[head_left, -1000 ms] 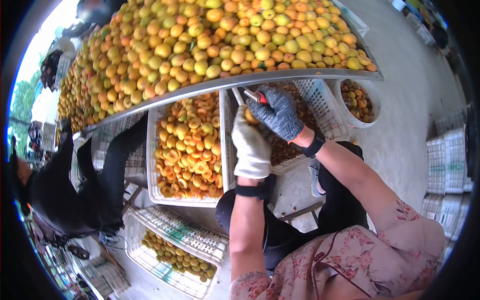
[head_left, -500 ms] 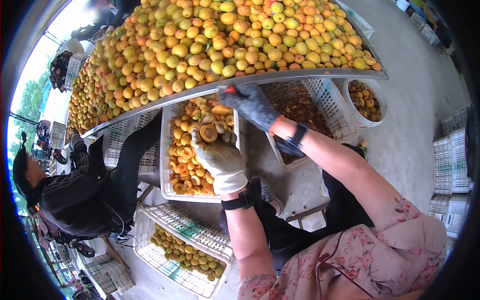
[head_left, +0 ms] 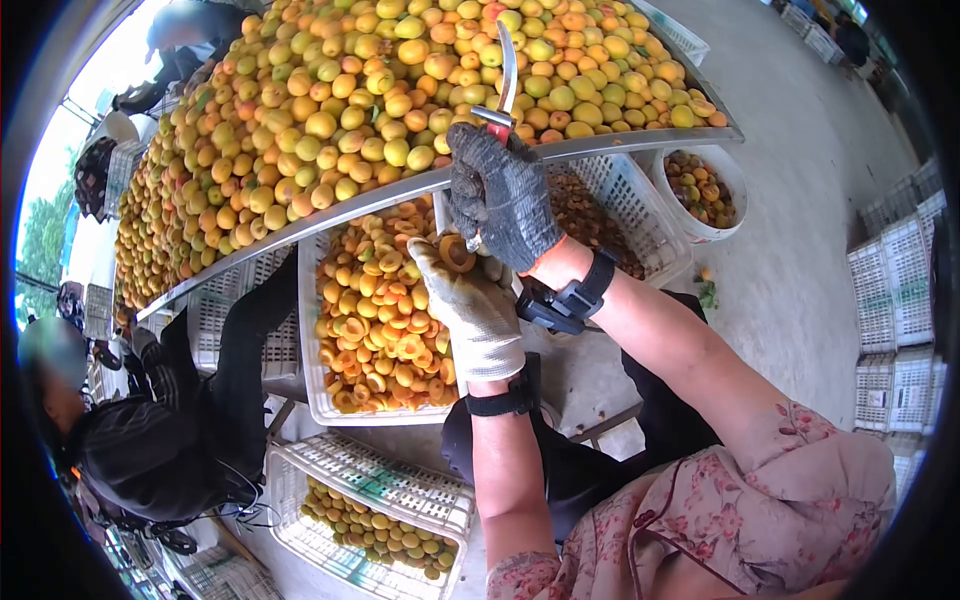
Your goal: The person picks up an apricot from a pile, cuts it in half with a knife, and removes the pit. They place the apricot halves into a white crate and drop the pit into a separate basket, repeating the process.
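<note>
At the left, a seated person [head_left: 150, 440] in dark clothes is seen beside the sloping metal-edged table [head_left: 640, 141], apart from the two working hands. Near the table's front edge, a white crate [head_left: 310, 345] is filled with apricot halves [head_left: 385, 320]. Just over its right side, one apricot half [head_left: 457, 253] is held between the thumb and fingers of the left hand [head_left: 475, 315], in a pale glove. The grip looks light, so the half could be dropped outside the crate if the palm is tipped. Close by, the red-handled knife [head_left: 508, 75] is clamped in the closed, grey-gloved right hand [head_left: 505, 200]. Its curved blade is pointed up over the heaped whole apricots [head_left: 320, 125]; fruit could be nicked or knocked loose if the wrist is swung low. With the hands so close, the pale glove could be cut should the blade be turned down carelessly. Behind the right hand, a crate of dark pits [head_left: 640, 210] is partly hidden, so a half let go too far right could be mixed in there.
</note>
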